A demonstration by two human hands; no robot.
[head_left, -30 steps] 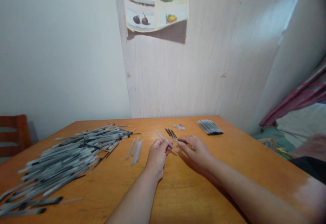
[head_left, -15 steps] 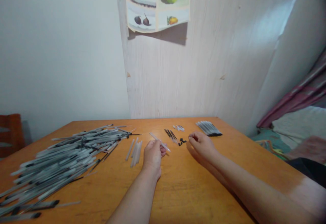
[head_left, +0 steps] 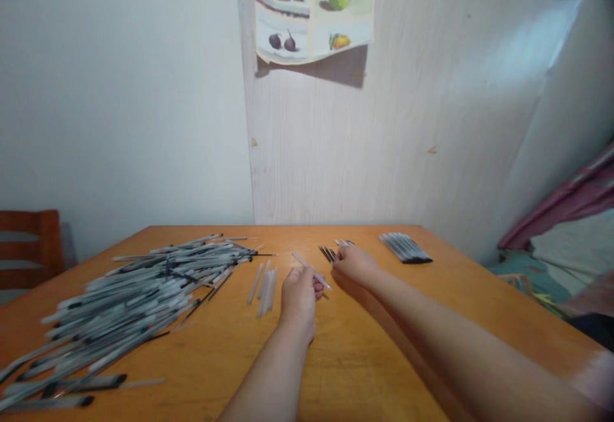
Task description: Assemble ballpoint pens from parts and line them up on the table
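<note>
My left hand is closed around a translucent pen barrel, which slants across the fingers. Just right of it, my right hand has its fingertips pinched together over the near end of several dark pen refills; whatever they grip is hidden. Small whitish pieces lie behind the right hand. To the left of my left hand rest several loose clear pen barrels on the wooden table.
A large heap of pens and parts covers the table's left side. At the back right, a neat row of pens with black ends lies side by side. A wooden chair stands at far left, beside the wall.
My right hand has moved left, from beside the small black caps to the refills, and now covers the caps. My left hand keeps its hold on the barrel. The view has turned slightly left.
</note>
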